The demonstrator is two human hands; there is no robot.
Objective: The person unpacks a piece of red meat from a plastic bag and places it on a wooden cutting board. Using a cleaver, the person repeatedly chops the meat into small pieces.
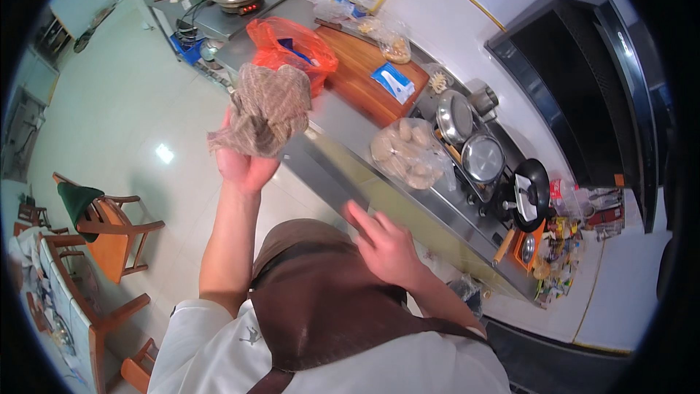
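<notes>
My left hand (246, 169) is raised with the palm partly showing, holding a crumpled brownish-grey cloth (273, 106) that covers its fingers. Next to it, a wide grey blade, apparently a cleaver (321, 175), slants down from near the cloth to my right hand (383, 244). That hand is closed at the blade's lower end, the index finger pointing along it; the handle is hidden. Just beyond the cloth sits an orange-red plastic bag (321, 47) on the counter.
On the steel counter (350, 113) lie a wooden cutting board (372, 95), a blue-and-white packet (394, 82) and a clear bag of pale round lumps (412, 149). Steel pans (483, 157) and a black wok (536, 182) stand to the right. A wooden chair (109, 233) is at left.
</notes>
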